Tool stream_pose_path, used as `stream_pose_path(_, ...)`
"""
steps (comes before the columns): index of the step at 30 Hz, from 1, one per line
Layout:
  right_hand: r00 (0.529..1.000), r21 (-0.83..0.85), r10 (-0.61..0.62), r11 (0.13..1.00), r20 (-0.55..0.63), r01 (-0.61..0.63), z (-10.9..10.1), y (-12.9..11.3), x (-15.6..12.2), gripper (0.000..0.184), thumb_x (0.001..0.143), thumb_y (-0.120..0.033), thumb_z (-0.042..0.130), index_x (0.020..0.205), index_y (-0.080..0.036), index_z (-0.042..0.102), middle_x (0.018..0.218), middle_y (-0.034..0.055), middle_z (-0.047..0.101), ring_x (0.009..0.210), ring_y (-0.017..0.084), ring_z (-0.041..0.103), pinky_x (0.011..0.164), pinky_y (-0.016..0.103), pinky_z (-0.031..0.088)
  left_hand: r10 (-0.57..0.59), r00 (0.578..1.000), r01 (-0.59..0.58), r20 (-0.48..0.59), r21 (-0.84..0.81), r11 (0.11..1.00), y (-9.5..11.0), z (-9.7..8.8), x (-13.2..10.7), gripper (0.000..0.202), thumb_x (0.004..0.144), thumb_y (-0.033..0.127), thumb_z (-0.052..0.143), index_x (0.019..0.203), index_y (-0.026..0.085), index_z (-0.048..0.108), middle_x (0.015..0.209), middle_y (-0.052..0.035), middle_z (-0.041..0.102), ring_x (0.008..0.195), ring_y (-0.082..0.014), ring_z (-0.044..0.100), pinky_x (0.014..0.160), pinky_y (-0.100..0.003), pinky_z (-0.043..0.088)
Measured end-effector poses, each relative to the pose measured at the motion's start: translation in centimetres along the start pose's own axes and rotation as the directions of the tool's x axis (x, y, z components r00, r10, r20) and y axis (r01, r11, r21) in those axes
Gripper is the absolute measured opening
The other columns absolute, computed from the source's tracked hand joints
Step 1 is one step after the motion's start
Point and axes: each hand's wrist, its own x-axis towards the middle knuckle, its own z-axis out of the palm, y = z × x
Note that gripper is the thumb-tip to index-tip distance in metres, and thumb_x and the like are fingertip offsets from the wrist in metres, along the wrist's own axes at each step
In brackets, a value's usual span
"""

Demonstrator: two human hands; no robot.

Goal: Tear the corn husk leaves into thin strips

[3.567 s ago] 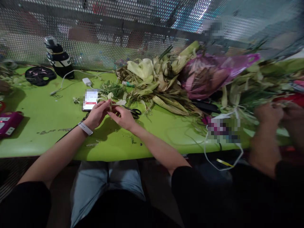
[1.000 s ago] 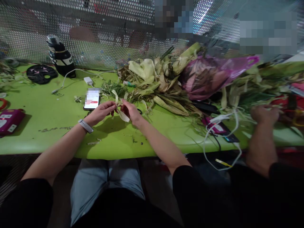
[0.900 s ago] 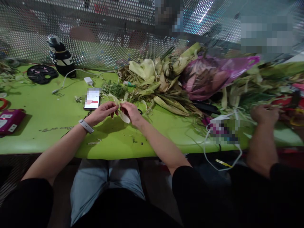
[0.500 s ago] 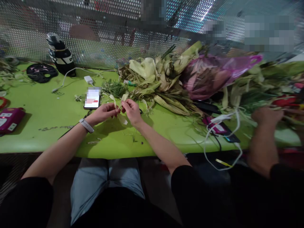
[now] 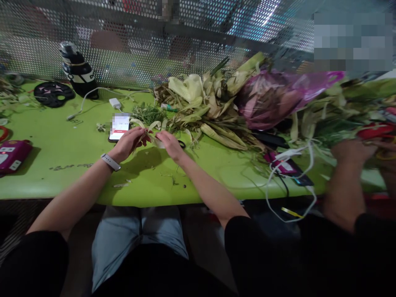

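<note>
Just above the green tabletop, my left hand has its fingers bent round a pale strip of corn husk. My right hand pinches the same pale husk from the other side, knuckles up. The husk's curled ends stick out above both hands; its lower part is partly hidden by the fingers. Beyond my hands lies a small heap of thin green shreds. A black ring, perhaps a scissor handle, shows beside my right hand. A lit phone lies close behind my left hand.
Dry corn husks are heaped at the back, beside a purple plastic bag. A dark bottle, black mask and magenta power socket stand left. White cables hang over the edge near a co-worker's hand.
My hands have drawn slightly apart, the left turning its back upward and shifting left. The husk between them has changed shape. The co-worker's hand has shifted a little right.
</note>
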Motion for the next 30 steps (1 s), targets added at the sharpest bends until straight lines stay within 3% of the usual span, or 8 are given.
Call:
stream_pose_path(2,0.996,0.031,0.008,0.999,0.087,-0.011,0.3,0.0,-0.2,0.032,0.09,-0.051,0.058,0.078,-0.021,0.059,0.075,0.0002,0.059,0.071,0.014,0.054,0.072,0.031,0.044,0.009,1.0,-0.01,-0.024,-0.023,1.0,-0.1,-0.1,0.1,0.016,0.09,0.032,0.06,0.091,0.016,0.063,0.079,-0.0043,0.066,0.066,-0.0108,0.058,0.058,-0.023,0.044)
stream_pose_path(5,0.981,0.07,0.003,0.997,0.194,-0.017,0.7,0.1,-0.4,0.034,0.084,-0.054,0.066,0.079,-0.021,0.058,0.07,-0.0004,0.058,0.066,0.014,0.054,0.067,0.03,0.044,0.104,0.995,-0.103,-0.007,0.077,0.992,-0.4,0.1,0.1,0.021,0.083,0.035,0.072,0.084,0.016,0.063,0.075,-0.0018,0.062,0.063,-0.0092,0.054,0.059,-0.023,0.043)
stream_pose_path(9,0.972,-0.006,-0.026,1.0,0.235,0.028,1.0,-0.2,-0.6,0.04,0.084,-0.058,0.065,0.072,-0.022,0.053,0.06,-0.0028,0.054,0.058,0.012,0.05,0.061,0.028,0.04,0.2,0.98,-0.198,0.022,0.275,0.941,-0.8,0.0,0.3,0.026,0.085,0.04,0.07,0.079,0.016,0.062,0.067,0.0001,0.057,0.06,-0.0088,0.049,0.056,-0.024,0.04)
stream_pose_path(12,0.962,-0.027,-0.047,0.998,0.267,0.057,1.1,-0.4,-0.6,0.042,0.086,-0.06,0.061,0.072,-0.022,0.051,0.058,-0.0038,0.053,0.056,0.012,0.049,0.059,0.028,0.038,0.235,0.972,-0.225,0.006,0.312,0.923,-0.9,-0.2,0.4,0.025,0.087,0.04,0.068,0.08,0.016,0.063,0.065,0.001,0.055,0.059,-0.0086,0.048,0.056,-0.024,0.039)
stream_pose_path(19,0.961,-0.014,-0.035,0.999,0.275,0.04,1.0,0.0,-0.6,0.041,0.086,-0.06,0.061,0.074,-0.022,0.052,0.058,-0.0042,0.052,0.055,0.011,0.048,0.059,0.027,0.038,0.229,0.973,-0.207,-0.029,0.326,0.922,-0.8,-0.6,0.5,0.026,0.085,0.038,0.07,0.078,0.015,0.062,0.066,-0.0001,0.057,0.059,-0.0079,0.049,0.056,-0.023,0.039)
stream_pose_path(24,0.963,0.044,0.066,0.996,0.261,-0.08,1.0,-0.6,-1.0,0.043,0.077,-0.06,0.07,0.075,-0.02,0.055,0.059,-0.003,0.056,0.054,0.011,0.051,0.055,0.027,0.04,0.141,0.989,-0.146,0.037,0.197,0.969,-0.6,-0.1,0.2,0.025,0.086,0.04,0.069,0.082,0.015,0.064,0.07,-0.0002,0.058,0.061,-0.0084,0.051,0.058,-0.023,0.042)
stream_pose_path(30,0.961,0.129,0.133,0.977,0.243,-0.168,1.4,-0.7,-1.3,0.043,0.072,-0.06,0.074,0.075,-0.02,0.056,0.062,-0.0016,0.06,0.055,0.011,0.055,0.056,0.027,0.044,0.118,0.993,-0.12,0.018,0.167,0.979,-1.0,0.4,-0.1,0.022,0.085,0.036,0.07,0.078,0.016,0.063,0.068,0.0005,0.057,0.059,-0.0079,0.049,0.057,-0.023,0.041)
